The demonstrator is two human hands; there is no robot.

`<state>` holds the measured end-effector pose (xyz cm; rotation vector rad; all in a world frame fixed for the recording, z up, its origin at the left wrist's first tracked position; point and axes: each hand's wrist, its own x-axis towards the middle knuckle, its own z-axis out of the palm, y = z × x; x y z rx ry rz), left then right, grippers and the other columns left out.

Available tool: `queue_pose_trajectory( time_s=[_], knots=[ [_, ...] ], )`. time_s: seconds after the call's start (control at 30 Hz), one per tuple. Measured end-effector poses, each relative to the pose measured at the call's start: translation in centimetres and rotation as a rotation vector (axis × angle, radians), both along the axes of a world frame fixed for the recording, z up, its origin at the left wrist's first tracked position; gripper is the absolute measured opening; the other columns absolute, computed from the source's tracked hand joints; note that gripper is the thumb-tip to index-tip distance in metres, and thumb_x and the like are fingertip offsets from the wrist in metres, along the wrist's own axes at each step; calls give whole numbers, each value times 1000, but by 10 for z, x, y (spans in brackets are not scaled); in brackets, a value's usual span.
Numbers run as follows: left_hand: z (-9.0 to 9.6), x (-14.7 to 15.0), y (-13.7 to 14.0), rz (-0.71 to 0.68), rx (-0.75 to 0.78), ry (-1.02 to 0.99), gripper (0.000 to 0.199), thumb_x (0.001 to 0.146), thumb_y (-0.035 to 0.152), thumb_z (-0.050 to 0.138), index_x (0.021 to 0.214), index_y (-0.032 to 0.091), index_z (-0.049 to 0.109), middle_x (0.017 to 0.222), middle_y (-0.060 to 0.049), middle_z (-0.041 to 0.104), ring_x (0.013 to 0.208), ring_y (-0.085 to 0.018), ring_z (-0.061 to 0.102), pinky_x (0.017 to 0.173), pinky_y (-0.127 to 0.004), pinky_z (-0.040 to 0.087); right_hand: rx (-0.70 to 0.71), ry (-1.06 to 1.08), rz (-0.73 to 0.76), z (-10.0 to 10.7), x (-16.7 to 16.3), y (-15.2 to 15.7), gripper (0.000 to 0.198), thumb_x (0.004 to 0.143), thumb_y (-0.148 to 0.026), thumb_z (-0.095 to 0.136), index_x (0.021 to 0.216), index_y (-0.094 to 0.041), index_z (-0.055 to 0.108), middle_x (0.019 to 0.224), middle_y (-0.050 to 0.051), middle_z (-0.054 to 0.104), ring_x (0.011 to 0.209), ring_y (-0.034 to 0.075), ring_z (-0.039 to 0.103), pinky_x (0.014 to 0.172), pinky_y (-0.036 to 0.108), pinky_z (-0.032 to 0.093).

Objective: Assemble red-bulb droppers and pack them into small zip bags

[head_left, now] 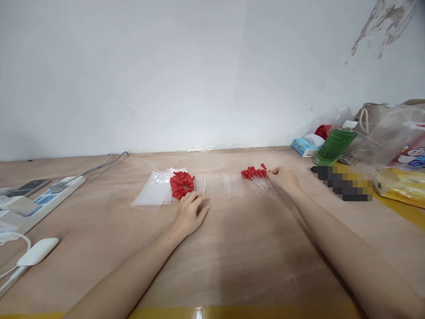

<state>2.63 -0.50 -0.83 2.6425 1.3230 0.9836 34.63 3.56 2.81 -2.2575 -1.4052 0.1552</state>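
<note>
Palm down on the table, my left hand is open, its fingertips at the near edge of a pile of red rubber bulbs. Right of that pile lies a row of thin clear tubes, side by side. Farther right, several clear droppers with red bulbs lie slanted together. My right hand is beside them with thumb and fingers pinched on a dropper at its red end. Its tube is partly hidden by the hand. Clear plastic bags lie left of the loose bulbs.
A white power strip with plugs and a white cable device are at the left. At the back right stand a blue tissue pack, a tilted green bottle and plastic bags. A white wall closes the back.
</note>
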Motion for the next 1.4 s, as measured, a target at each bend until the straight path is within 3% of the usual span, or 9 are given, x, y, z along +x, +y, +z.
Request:
queue_pose_trajectory(
  time_s=[0.13,0.3,0.43,0.6,0.77,0.87,1.0,1.17,1.4],
  knots=[
    [0,0,1,0,-37,5,19,81,26,53,98,21,60,92,-6,56,88,-21,50,78,-37,39,-95,-84,32,-10,-1,-1,26,70,-40,49,66,-19,64,72,9,64,72,24,59,58,29,33],
    [-3,-1,4,-41,-67,-11,17,82,26,51,95,21,61,90,-6,57,84,-20,51,75,-35,40,95,-129,195,-11,-34,-8,28,76,-41,45,68,-20,63,71,6,64,70,21,58,61,29,34],
    [-3,1,1,-30,-55,-4,16,82,26,51,92,21,62,88,-6,58,83,-20,52,74,-35,40,78,-153,303,-11,-65,-11,30,77,-40,46,63,-21,64,66,6,63,69,21,57,71,34,33],
    [16,-7,8,140,41,9,14,82,27,50,81,19,63,82,-5,58,82,-21,51,73,-35,38,-15,-191,276,-13,-76,-9,34,77,-38,45,56,-20,63,58,7,60,65,23,56,77,42,28],
    [40,-31,41,323,139,31,14,80,24,50,87,21,63,89,-6,57,88,-23,49,79,-39,38,64,-206,272,-23,-74,-4,33,75,-32,45,45,-20,56,48,5,55,57,20,53,78,45,27],
    [43,-41,61,257,108,147,20,81,21,47,92,24,64,93,-5,56,89,-23,49,81,-38,38,138,-226,282,-26,-75,-4,35,74,-31,46,41,-20,51,43,4,51,53,19,50,75,44,28],
    [40,-45,76,215,86,247,20,80,21,47,82,23,67,90,-6,57,87,-24,50,80,-39,39,190,-184,253,-27,-77,-7,32,75,-29,45,45,-20,53,46,5,53,53,19,50,73,43,28],
    [40,-45,81,182,27,234,21,79,17,45,73,20,65,81,-6,59,77,-22,53,71,-36,41,229,-141,211,-29,-77,-11,25,75,-33,43,61,-20,59,62,4,61,64,21,54,81,43,24],
    [38,-48,83,150,-9,182,13,80,14,41,79,19,54,77,-4,59,72,-20,54,64,-30,41,368,-144,266,-36,-79,-17,23,75,-32,40,63,-19,55,62,2,60,65,18,53,78,38,23]
  ],
)
